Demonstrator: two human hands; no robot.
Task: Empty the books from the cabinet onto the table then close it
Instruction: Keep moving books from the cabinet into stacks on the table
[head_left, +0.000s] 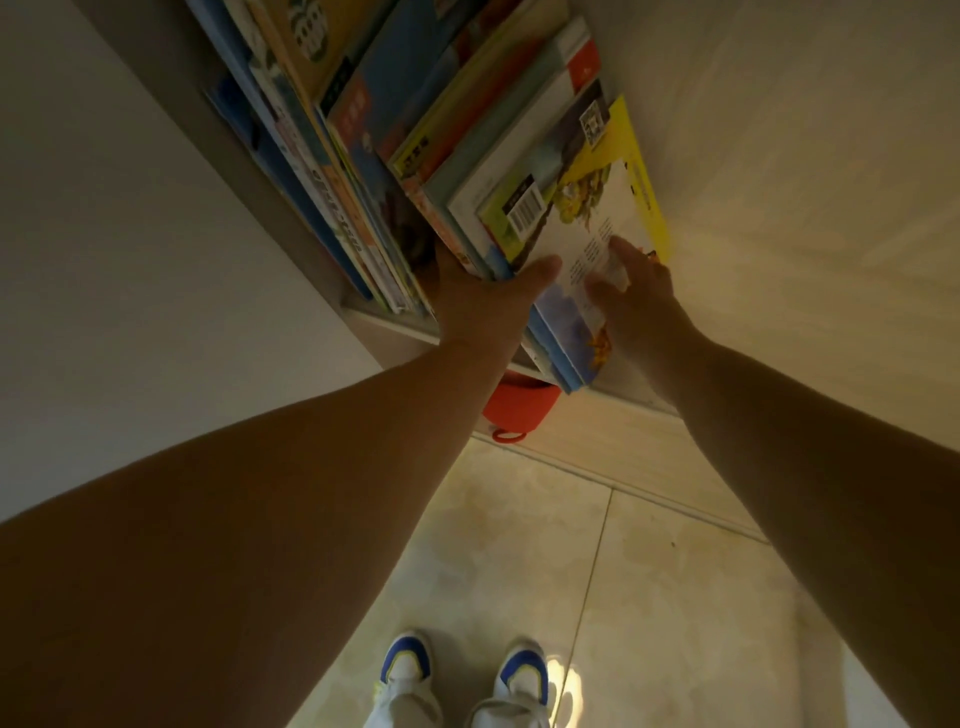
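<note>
A row of colourful books (426, 130) stands in the open cabinet (363, 312) above me. A bundle of several books (550, 218) at the right end leans out past the shelf edge, a yellow-edged picture book facing me. My left hand (483, 306) grips the bundle's left side, thumb across its front edge and fingers hidden between the books. My right hand (634, 296) lies with straight fingers on the picture book's cover.
A pale cabinet door or wall panel (805, 182) rises to the right of the books. An orange-red container (519, 410) sits on the level below the shelf. Beige floor tiles (649, 597) and my white and blue shoes (457, 686) lie beneath.
</note>
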